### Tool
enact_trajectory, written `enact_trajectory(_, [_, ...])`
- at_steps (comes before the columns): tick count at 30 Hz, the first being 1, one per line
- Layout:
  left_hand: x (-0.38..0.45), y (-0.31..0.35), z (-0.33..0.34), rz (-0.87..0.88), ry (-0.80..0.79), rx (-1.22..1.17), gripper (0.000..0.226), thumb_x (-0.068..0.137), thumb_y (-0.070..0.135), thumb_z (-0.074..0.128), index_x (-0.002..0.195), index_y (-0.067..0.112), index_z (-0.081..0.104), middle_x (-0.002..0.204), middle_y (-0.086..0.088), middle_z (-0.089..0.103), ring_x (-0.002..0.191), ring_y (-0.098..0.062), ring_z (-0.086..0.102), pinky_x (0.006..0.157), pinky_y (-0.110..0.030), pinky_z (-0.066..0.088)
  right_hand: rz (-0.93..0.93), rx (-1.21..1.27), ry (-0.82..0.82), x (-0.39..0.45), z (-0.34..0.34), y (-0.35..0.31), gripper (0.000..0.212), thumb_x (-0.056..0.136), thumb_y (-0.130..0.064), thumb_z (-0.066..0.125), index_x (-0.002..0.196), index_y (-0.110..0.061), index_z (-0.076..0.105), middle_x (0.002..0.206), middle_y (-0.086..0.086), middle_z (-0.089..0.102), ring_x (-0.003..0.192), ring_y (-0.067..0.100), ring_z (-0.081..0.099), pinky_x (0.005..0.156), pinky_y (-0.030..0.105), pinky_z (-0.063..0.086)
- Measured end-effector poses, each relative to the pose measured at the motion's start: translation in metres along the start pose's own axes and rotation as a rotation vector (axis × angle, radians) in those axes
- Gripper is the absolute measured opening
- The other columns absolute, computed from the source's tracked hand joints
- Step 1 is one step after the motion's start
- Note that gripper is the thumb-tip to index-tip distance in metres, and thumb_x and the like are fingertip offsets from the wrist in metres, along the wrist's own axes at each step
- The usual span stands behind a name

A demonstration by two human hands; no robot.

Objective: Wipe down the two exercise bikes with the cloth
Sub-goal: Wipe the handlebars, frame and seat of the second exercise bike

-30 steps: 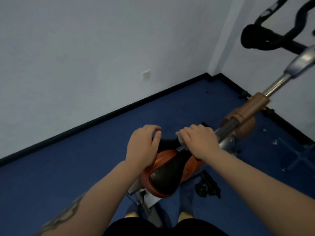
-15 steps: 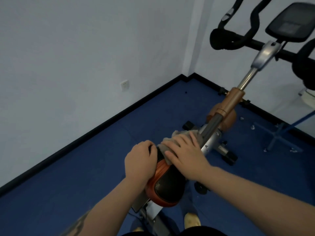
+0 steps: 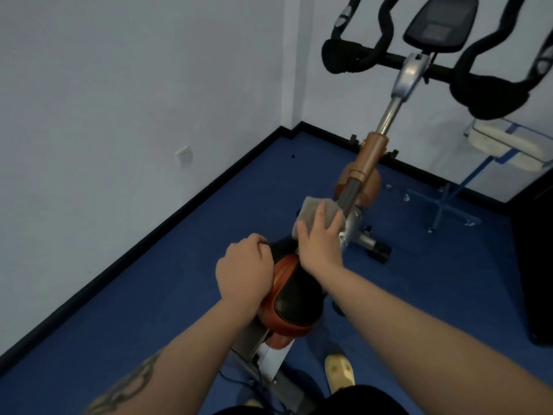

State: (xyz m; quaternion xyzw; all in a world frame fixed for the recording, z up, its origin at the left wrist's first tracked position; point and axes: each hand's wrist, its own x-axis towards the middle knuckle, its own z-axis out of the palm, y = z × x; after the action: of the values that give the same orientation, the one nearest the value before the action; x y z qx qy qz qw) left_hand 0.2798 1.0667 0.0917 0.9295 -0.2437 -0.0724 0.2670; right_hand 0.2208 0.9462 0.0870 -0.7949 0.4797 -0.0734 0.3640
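I steady the bike with my left hand (image 3: 244, 269), fingers curled round the left edge of the orange and black saddle (image 3: 291, 298) so the frame does not rock while I rub; that grip is why the saddle sits half hidden under my knuckles. My right hand (image 3: 320, 241) lies flat, fingers spread and fairly straight, pressing the grey cloth (image 3: 311, 209) down just past the nose of the saddle, where the dark sloping tube (image 3: 350, 194) meets the silver frame; the cloth is trapped under my palm and fingers, its far edge poking out beyond my fingertips and touching the tube. Flat pressure suits wiping better than a pinch, I judge, since it keeps the most fabric on the metal.

The tube runs up through a brown collar (image 3: 372, 154) to the black handlebars (image 3: 478, 70) and the console (image 3: 438, 23), all well apart from the cloth; those look like the next stretch to cover, and I would need to lean forward and perhaps let go of the saddle. I see only this one bike plainly; whether the pale seat (image 3: 505, 143) on the blue stand at the right belongs to the second, I cannot tell.
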Motion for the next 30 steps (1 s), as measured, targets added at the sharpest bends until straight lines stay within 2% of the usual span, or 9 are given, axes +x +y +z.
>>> enact_trajectory(3, [-0.004,-0.002,-0.002,0.024,-0.005,-0.005,0.034,0.099,0.026,0.034,0.114,0.025,0.065,0.096,0.003,0.067,0.086,-0.019,0.06,0.075,-0.043,0.051,0.139,0.005,0.039,0.004,0.002,-0.014,0.063,0.102,-0.044,0.026,0.155,-0.025,-0.003,0.16,0.012,-0.01,0.139,0.04,0.026,0.111,0.046,0.03])
enact_trajectory(8, [-0.005,-0.005,-0.001,0.061,0.016,-0.018,0.035,0.098,0.026,0.036,0.116,0.025,0.066,0.098,0.003,0.068,0.086,-0.017,0.061,0.073,-0.041,0.052,0.016,-0.042,0.006,-0.043,0.017,0.002,0.07,0.1,-0.053,0.024,0.153,-0.024,-0.013,0.159,0.017,-0.016,0.143,0.039,0.019,0.11,0.044,0.032])
enact_trajectory(12, [-0.005,-0.005,-0.001,0.071,0.023,-0.045,0.035,0.097,0.026,0.036,0.114,0.026,0.066,0.1,0.004,0.068,0.087,-0.016,0.061,0.074,-0.04,0.051,0.219,0.043,0.029,-0.022,0.002,-0.025,0.07,0.101,-0.054,0.019,0.152,-0.022,-0.016,0.159,0.02,-0.008,0.141,0.038,0.025,0.11,0.045,0.033])
enact_trajectory(15, [-0.009,-0.01,-0.001,0.093,0.087,-0.123,0.032,0.095,0.024,0.041,0.111,0.025,0.068,0.1,0.005,0.069,0.087,-0.014,0.061,0.073,-0.036,0.051,-0.007,-0.104,0.0,-0.066,0.009,-0.009,0.072,0.098,-0.06,0.02,0.154,-0.025,-0.007,0.159,0.017,-0.013,0.139,0.038,0.028,0.104,0.041,0.038])
enact_trajectory(17, [-0.01,-0.009,0.001,0.12,0.115,-0.143,0.03,0.095,0.025,0.042,0.109,0.024,0.068,0.099,0.005,0.07,0.085,-0.013,0.061,0.071,-0.036,0.05,-0.129,-0.16,-0.062,-0.091,0.009,0.01,0.067,0.096,-0.062,0.017,0.154,-0.032,0.001,0.16,0.01,-0.016,0.14,0.037,0.023,0.108,0.043,0.035])
enact_trajectory(20, [-0.011,-0.008,0.001,0.132,0.106,-0.136,0.032,0.097,0.028,0.039,0.108,0.022,0.069,0.097,0.003,0.07,0.085,-0.015,0.061,0.071,-0.036,0.047,-0.066,-0.196,-0.113,-0.082,0.003,0.008,0.061,0.1,-0.057,0.016,0.154,-0.032,0.004,0.159,0.012,-0.018,0.146,0.037,0.008,0.115,0.048,0.025])
enact_trajectory(23, [-0.012,-0.012,-0.001,0.176,0.063,-0.126,0.034,0.1,0.028,0.038,0.114,0.021,0.067,0.107,0.001,0.07,0.096,-0.018,0.061,0.08,-0.036,0.045,0.028,-0.237,-0.086,-0.078,0.005,-0.015,0.061,0.102,-0.05,0.019,0.155,-0.024,0.003,0.158,0.018,-0.019,0.146,0.038,0.004,0.113,0.049,0.027])
enact_trajectory(27, [-0.021,-0.024,-0.003,0.258,0.03,-0.169,0.035,0.101,0.025,0.038,0.126,0.019,0.061,0.124,0.001,0.064,0.114,-0.017,0.054,0.091,-0.03,0.038,-0.131,-0.351,-0.11,-0.113,0.015,-0.001,0.06,0.101,-0.052,0.019,0.154,-0.028,0.0,0.158,0.015,-0.02,0.146,0.037,-0.002,0.112,0.054,0.024])
enact_trajectory(30, [-0.02,-0.025,-0.002,0.256,0.02,-0.186,0.035,0.101,0.027,0.037,0.126,0.02,0.061,0.126,0.001,0.063,0.117,-0.018,0.052,0.092,-0.029,0.035,-0.065,-0.296,-0.146,-0.096,-0.002,-0.004,0.057,0.103,-0.047,0.021,0.154,-0.029,0.003,0.158,0.018,-0.021,0.146,0.039,-0.001,0.112,0.051,0.028])
